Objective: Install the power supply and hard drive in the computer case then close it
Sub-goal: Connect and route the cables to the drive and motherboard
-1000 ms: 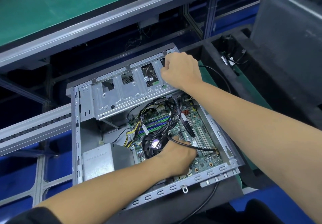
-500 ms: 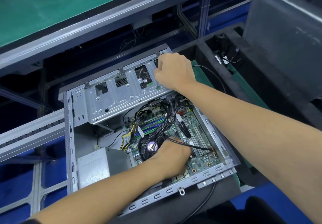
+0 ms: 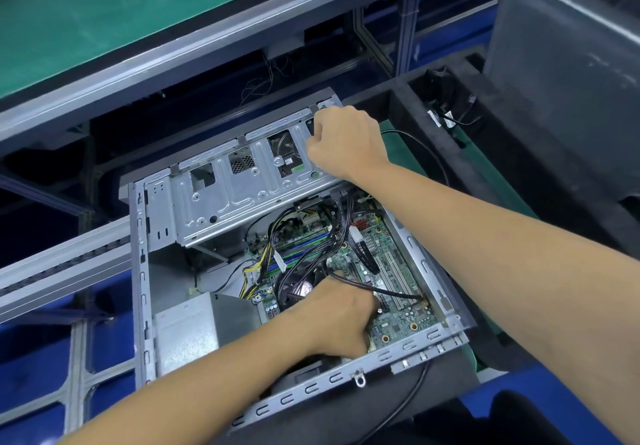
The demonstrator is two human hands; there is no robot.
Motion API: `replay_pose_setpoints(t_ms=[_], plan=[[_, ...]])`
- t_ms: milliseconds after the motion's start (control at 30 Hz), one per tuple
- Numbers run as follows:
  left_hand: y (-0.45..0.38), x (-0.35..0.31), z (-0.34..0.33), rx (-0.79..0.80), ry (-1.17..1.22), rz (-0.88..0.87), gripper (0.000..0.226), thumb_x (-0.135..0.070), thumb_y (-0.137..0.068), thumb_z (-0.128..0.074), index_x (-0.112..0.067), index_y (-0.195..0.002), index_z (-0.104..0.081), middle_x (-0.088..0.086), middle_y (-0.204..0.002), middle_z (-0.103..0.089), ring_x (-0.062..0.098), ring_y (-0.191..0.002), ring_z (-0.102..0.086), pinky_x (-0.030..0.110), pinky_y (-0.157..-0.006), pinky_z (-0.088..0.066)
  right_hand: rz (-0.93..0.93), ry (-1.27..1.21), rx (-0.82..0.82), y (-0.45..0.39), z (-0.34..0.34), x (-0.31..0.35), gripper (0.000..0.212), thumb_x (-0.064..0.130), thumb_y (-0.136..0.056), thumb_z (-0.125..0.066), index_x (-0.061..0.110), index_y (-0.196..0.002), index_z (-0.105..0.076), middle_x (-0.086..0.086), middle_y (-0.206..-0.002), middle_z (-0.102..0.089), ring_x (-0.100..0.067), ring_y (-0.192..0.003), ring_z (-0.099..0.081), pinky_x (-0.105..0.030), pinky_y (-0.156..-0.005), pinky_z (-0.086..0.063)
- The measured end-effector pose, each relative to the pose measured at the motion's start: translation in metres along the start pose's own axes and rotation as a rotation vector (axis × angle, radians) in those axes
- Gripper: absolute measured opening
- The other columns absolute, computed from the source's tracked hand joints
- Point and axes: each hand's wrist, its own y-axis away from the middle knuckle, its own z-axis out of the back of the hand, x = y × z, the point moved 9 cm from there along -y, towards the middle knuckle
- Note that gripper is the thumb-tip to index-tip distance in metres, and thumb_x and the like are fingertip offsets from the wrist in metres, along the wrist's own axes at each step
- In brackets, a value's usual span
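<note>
Computer case, open. Right hand fisted on drive cage at its far end. Left hand curled over motherboard inside; grip cannot be told.

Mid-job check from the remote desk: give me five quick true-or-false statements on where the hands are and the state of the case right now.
1. The computer case is open, motherboard exposed. True.
2. The right hand rests on the power supply. False: it is on the far end of the metal drive cage.
3. The left hand is down inside the case, near the black cables. True.
4. The power supply sits outside the case. False: it is in the near-left corner.
5. The side panel is fitted. False: the interior is uncovered.
</note>
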Motion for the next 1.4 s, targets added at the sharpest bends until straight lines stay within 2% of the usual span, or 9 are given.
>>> replay_pose_setpoints(t_ms=[100,300,467,700,767,867,1067,1233,1400], plan=[[0.001,0.008,0.002,0.008,0.098,0.033,0.017,-0.025,-0.071,-0.047,-0.009,-0.071,-0.054,0.012,-0.065,-0.056,0.032,-0.062,-0.052,0.027,-0.055,-0.035,0.0,-0.003,-0.003,0.0,0.0,0.0,0.019,0.02,-0.084,-0.054,0.007,-0.086,-0.067,-0.008,-0.078,-0.068,-0.028,-0.071,-0.063,-0.033,-0.067,-0.049],[0.003,0.012,-0.005,0.17,0.332,-0.004,0.025,-0.017,-0.073,-0.04,-0.011,-0.081,-0.063,0.008,-0.085,-0.065,0.027,-0.082,-0.058,0.036,-0.076,-0.05,-0.003,0.003,-0.002,0.0,0.0,0.0,0.02,0.019,-0.083,-0.053,0.005,-0.087,-0.068,-0.01,-0.079,-0.068,-0.029,-0.073,-0.064,-0.035,-0.067,-0.05],[-0.002,0.017,0.006,-0.021,0.419,0.063,0.049,-0.04,-0.091,-0.039,-0.007,-0.055,-0.045,0.01,-0.051,-0.045,0.024,-0.047,-0.043,0.029,-0.05,-0.037,-0.007,0.014,0.004,0.0,0.0,0.001,0.02,0.018,-0.082,-0.054,0.005,-0.087,-0.068,-0.011,-0.08,-0.069,-0.031,-0.075,-0.065,-0.036,-0.069,-0.052],[-0.008,0.015,0.01,-0.138,0.416,0.096,0.035,-0.009,-0.077,-0.06,-0.017,-0.051,-0.038,-0.004,-0.046,-0.038,0.009,-0.044,-0.037,0.022,-0.052,-0.036,-0.002,0.01,0.011,0.001,0.0,0.001,0.021,0.019,-0.082,-0.054,0.005,-0.087,-0.067,-0.011,-0.079,-0.069,-0.031,-0.074,-0.064,-0.036,-0.069,-0.054],[-0.009,0.012,0.009,-0.128,0.386,0.07,0.023,-0.01,-0.076,-0.061,-0.02,-0.07,-0.042,-0.007,-0.055,-0.046,0.007,-0.051,-0.044,0.024,-0.051,-0.037,0.001,0.009,0.009,0.001,0.001,0.002,0.021,0.019,-0.082,-0.053,0.004,-0.087,-0.067,-0.011,-0.079,-0.069,-0.031,-0.074,-0.064,-0.036,-0.069,-0.052],[-0.007,0.008,0.003,-0.094,0.271,0.043,0.023,-0.015,-0.08,-0.063,-0.021,-0.094,-0.047,0.0,-0.073,-0.059,0.021,-0.069,-0.059,0.03,-0.058,-0.047,-0.001,0.006,0.007,0.001,0.001,0.001,0.021,0.018,-0.082,-0.053,0.004,-0.088,-0.067,-0.011,-0.08,-0.069,-0.031,-0.074,-0.065,-0.036,-0.068,-0.052],[-0.005,0.001,0.005,-0.057,-0.106,0.015,0.009,-0.006,-0.074,-0.058,-0.011,-0.077,-0.064,0.005,-0.066,-0.06,0.025,-0.071,-0.056,0.036,-0.071,-0.047,-0.008,0.009,0.013,0.001,0.001,0.001,0.021,0.019,-0.083,-0.053,0.005,-0.088,-0.068,-0.01,-0.08,-0.07,-0.029,-0.074,-0.065,-0.035,-0.069,-0.053],[-0.007,0.01,0.004,-0.064,-0.08,0.091,0.016,-0.004,-0.073,-0.056,-0.009,-0.083,-0.067,0.003,-0.071,-0.047,0.024,-0.088,-0.048,0.033,-0.068,-0.03,-0.005,0.01,0.014,0.001,0.001,0.002,0.023,0.019,-0.084,-0.053,0.005,-0.09,-0.068,-0.011,-0.082,-0.07,-0.03,-0.075,-0.065,-0.038,-0.072,-0.056],[-0.008,0.006,-0.005,-0.015,-0.15,0.044,0.008,-0.008,-0.069,-0.059,-0.011,-0.074,-0.064,0.001,-0.062,-0.043,0.023,-0.09,-0.045,0.035,-0.076,-0.033,-0.001,0.018,0.019,0.0,-0.001,0.001,0.02,0.019,-0.083,-0.053,0.006,-0.088,-0.067,-0.01,-0.08,-0.068,-0.031,-0.074,-0.062,-0.036,-0.069,-0.052]])
